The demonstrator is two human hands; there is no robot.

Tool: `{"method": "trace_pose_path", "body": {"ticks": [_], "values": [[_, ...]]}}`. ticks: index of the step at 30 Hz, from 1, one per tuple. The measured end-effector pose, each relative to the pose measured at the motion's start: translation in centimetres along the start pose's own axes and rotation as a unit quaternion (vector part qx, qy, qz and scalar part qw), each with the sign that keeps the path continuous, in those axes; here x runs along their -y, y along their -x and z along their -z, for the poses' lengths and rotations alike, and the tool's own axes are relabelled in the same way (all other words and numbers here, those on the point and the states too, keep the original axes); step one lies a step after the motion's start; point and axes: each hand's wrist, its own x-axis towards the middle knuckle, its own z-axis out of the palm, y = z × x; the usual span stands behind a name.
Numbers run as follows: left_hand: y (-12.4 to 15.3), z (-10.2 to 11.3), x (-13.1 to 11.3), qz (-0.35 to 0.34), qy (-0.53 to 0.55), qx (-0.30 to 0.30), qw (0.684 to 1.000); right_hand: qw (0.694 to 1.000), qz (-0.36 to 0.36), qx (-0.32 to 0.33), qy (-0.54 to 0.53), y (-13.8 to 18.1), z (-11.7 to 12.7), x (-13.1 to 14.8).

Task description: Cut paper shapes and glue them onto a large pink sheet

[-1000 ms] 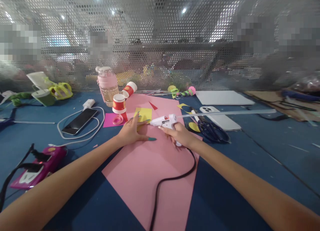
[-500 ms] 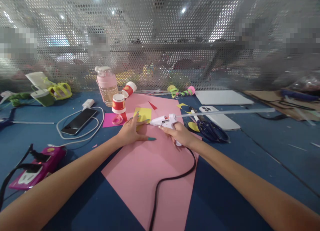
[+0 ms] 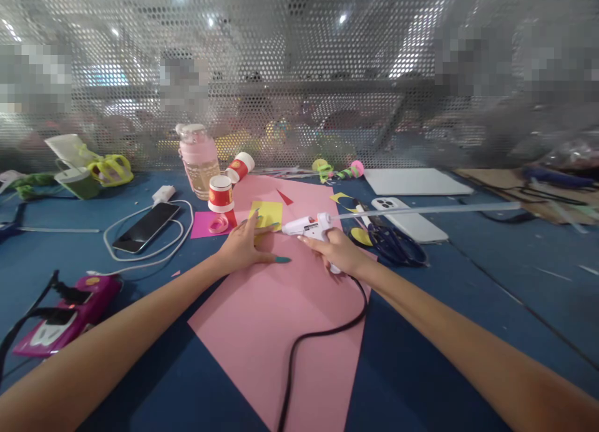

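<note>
In my right hand (image 3: 334, 251) is a white hot glue gun (image 3: 304, 225), its nozzle pointing left. A long clear glue stick (image 3: 430, 210) sticks out of its back, and a black cord (image 3: 299, 341) trails from the handle. My left hand (image 3: 248, 245) lies with fingers spread on a yellow paper square (image 3: 267, 212) and the large pink paper sheet (image 3: 276, 332) beneath it. The nozzle tip is close to my left fingertips at the square's right edge. Just beyond that hand are a magenta paper (image 3: 200, 226), a pink ring of tape or ribbon (image 3: 218, 224) and a red-and-white paper cup (image 3: 221, 195).
Left of me are a black phone (image 3: 146, 228) with a white cable and a purple power strip (image 3: 70, 313). A pink bottle (image 3: 199, 160) stands behind the cup. To the right lie dark-handled scissors (image 3: 397, 245) and a white phone (image 3: 412, 223). A perforated metal screen (image 3: 290, 63) rises behind.
Both hands and the glue gun hold nearly the same position. The whole view has shifted very slightly.
</note>
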Motion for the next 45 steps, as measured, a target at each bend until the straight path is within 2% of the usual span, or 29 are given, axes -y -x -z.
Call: {"method": "trace_pose_path", "body": {"ticks": [45], "values": [[-0.1,-0.1,0.5,-0.017,0.009,0.0,1.0,0.997,-0.044,-0.059,0.013,1.0,1.1,-0.1]]}}
